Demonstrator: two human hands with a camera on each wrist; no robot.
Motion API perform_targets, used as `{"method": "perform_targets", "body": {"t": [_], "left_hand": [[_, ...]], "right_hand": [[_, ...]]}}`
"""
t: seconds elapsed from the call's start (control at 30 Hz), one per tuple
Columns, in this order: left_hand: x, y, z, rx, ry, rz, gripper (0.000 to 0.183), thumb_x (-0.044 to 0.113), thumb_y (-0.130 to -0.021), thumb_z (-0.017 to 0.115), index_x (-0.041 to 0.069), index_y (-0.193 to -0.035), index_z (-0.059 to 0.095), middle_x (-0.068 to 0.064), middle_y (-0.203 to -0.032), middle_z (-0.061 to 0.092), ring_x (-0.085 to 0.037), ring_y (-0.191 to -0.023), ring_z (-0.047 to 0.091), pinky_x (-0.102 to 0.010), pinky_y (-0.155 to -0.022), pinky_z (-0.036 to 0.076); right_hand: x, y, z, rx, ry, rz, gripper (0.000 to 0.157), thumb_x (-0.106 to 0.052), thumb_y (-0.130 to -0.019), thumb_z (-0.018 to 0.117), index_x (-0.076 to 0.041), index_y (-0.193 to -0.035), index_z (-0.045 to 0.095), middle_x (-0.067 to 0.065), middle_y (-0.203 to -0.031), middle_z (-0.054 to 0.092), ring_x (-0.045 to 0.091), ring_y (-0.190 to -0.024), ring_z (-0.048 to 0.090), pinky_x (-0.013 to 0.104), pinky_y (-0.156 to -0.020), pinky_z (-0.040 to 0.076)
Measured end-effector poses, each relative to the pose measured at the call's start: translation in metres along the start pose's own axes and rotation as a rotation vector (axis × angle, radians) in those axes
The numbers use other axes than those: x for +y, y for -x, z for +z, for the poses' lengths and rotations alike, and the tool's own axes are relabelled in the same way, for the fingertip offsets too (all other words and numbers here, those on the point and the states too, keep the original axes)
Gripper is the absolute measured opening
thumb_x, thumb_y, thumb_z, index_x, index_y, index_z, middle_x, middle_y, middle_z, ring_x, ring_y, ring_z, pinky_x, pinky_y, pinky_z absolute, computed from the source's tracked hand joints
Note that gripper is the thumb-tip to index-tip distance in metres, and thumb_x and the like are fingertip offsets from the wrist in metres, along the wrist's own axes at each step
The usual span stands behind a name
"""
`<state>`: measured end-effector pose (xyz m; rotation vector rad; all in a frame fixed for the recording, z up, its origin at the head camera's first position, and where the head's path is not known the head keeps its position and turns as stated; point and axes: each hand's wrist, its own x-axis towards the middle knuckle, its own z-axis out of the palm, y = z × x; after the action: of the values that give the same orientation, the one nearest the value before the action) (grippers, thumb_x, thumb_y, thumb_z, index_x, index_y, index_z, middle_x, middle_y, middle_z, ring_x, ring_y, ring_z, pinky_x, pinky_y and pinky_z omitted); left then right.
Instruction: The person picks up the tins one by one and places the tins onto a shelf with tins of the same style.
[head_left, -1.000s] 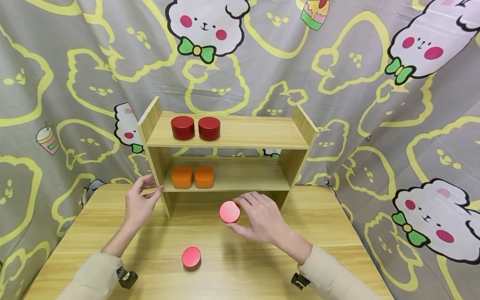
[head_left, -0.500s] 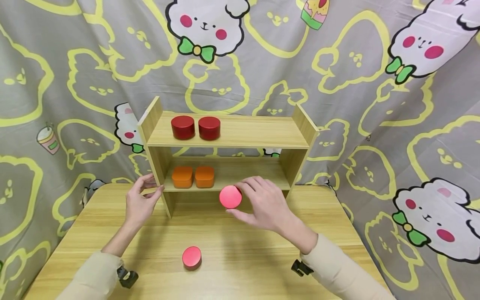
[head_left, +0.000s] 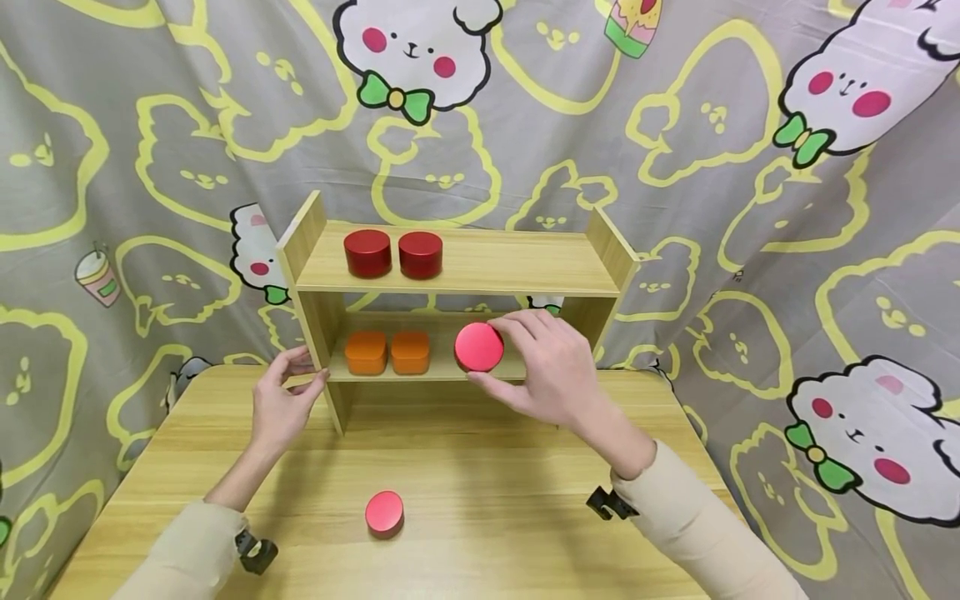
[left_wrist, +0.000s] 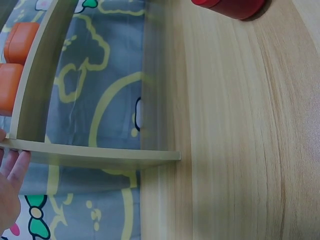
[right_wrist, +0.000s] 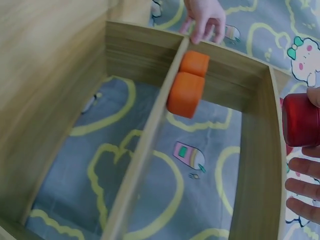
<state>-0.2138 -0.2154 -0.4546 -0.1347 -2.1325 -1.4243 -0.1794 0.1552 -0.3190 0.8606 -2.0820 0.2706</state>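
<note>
Fingers and thumb of right hand [head_left: 551, 367] clamped round red tin [head_left: 479, 347], held before middle tier [head_left: 441, 354] of wooden rack [head_left: 613, 250] | left hand [head_left: 283, 400]: fingers loosely bent, touching left upright [head_left: 324, 321] | two orange boxes [head_left: 410, 352] on middle tier | two dark-red tins [head_left: 421, 255] on top tier [head_left: 517, 262] | second red tin [head_left: 385, 514] on tabletop [head_left: 495, 533]
</note>
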Motion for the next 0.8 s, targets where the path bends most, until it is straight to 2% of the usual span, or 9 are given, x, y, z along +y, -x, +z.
{"method": "perform_targets", "body": {"t": [0.23,0.53,0.8], "left_hand": [[0.002,-0.001,0.0,0.002,0.009,-0.01,0.044,-0.004,-0.09,0.079,-0.004,-0.132,0.065,0.005,-0.111,0.066,0.016,-0.091,0.06,0.001,-0.073,0.053],[0.0,0.0,0.0,-0.002,-0.002,-0.016,0.042,-0.005,-0.091,0.076,-0.005,-0.131,0.064,0.031,-0.106,0.057,0.014,-0.093,0.061,0.001,-0.074,0.054],[0.0,0.001,0.0,-0.001,-0.007,-0.01,0.042,-0.005,-0.091,0.076,-0.005,-0.132,0.063,0.034,-0.106,0.057,0.016,-0.093,0.06,0.001,-0.075,0.055]], "right_hand": [[0.009,-0.013,-0.01,0.024,0.017,0.03,0.057,-0.056,-0.081,0.083,-0.009,-0.113,0.075,0.006,-0.103,0.077,0.026,-0.095,0.073,0.04,-0.08,0.066],[0.014,-0.024,-0.012,0.064,0.03,0.071,0.057,-0.055,-0.082,0.082,-0.008,-0.113,0.074,0.007,-0.102,0.077,0.027,-0.094,0.074,0.042,-0.077,0.066],[0.021,-0.032,-0.006,0.065,0.047,0.096,0.059,-0.058,-0.082,0.081,-0.009,-0.115,0.074,0.007,-0.101,0.077,0.027,-0.09,0.073,0.04,-0.068,0.063]]}}
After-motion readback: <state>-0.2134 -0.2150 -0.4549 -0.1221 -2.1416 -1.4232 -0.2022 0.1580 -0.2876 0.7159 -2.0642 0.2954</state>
